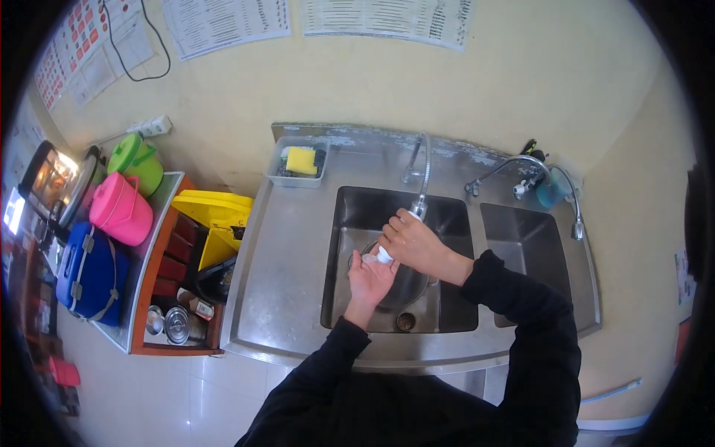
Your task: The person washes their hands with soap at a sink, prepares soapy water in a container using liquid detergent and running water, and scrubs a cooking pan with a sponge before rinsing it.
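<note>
My right hand (414, 243) is wrapped round a small white bottle (384, 255), tilted with its lower end close to my left hand. Much of the bottle is hidden by my fingers. My left hand (370, 281) lies open, palm up, with a small shiny patch on the palm. Both hands are over the large left sink basin (447, 316). Below them a round metal pan (408, 287) sits in the basin, partly covered by my hands. The metal tap head (419, 207) hangs just behind my right hand.
A plastic tub (286, 181) with a yellow sponge (301, 160) stands on the steel counter. A second basin (521, 246) and a curved tap (514, 160) are at right. Left stand a yellow bin (212, 205), pink bucket (123, 210), green bucket (138, 164) and blue cooler (93, 272).
</note>
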Motion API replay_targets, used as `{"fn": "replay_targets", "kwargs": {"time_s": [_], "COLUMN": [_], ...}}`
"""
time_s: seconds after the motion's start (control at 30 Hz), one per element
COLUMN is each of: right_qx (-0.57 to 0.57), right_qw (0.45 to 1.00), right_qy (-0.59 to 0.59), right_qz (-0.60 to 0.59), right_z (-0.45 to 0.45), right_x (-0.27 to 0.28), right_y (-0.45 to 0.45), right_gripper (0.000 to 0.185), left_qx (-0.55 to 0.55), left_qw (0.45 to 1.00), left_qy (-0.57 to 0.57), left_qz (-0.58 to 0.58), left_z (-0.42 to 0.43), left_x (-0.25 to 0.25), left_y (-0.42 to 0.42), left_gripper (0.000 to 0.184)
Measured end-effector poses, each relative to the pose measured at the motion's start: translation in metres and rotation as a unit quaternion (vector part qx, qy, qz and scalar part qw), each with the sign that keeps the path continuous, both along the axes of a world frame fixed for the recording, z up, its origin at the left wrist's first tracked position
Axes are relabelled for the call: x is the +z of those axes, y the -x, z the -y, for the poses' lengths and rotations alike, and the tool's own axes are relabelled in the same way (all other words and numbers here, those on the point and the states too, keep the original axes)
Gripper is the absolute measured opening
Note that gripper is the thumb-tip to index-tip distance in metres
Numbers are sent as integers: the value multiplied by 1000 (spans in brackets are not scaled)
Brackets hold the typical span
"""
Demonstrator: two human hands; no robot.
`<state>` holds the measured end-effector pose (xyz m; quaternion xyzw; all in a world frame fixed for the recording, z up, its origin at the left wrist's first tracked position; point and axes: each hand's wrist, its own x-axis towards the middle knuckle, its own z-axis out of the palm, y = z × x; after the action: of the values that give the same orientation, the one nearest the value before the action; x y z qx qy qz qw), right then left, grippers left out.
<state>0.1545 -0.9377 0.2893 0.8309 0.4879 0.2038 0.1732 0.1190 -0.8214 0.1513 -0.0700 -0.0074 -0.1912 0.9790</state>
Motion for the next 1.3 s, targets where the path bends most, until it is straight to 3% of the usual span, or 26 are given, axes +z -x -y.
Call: {"fn": "replay_targets", "kwargs": {"time_s": [0.97,1.2,1.3], "right_qx": [15,-97,-151], "right_qw": [998,991,979], "right_qy": [-51,-81,-133], "right_qz": [-30,-37,-22], "right_z": [-9,14,26], "right_x": [6,4,-2], "right_y": [5,-6,-3], "right_gripper": [9,18,23], "left_qx": [6,20,42], "left_qw": [1000,999,998], "left_qy": [6,-28,-43], "left_qz": [0,-39,27], "left_z": [-7,-9,-12], "left_x": [-5,6,21], "left_y": [0,2,5], "left_gripper": [64,68,68]}}
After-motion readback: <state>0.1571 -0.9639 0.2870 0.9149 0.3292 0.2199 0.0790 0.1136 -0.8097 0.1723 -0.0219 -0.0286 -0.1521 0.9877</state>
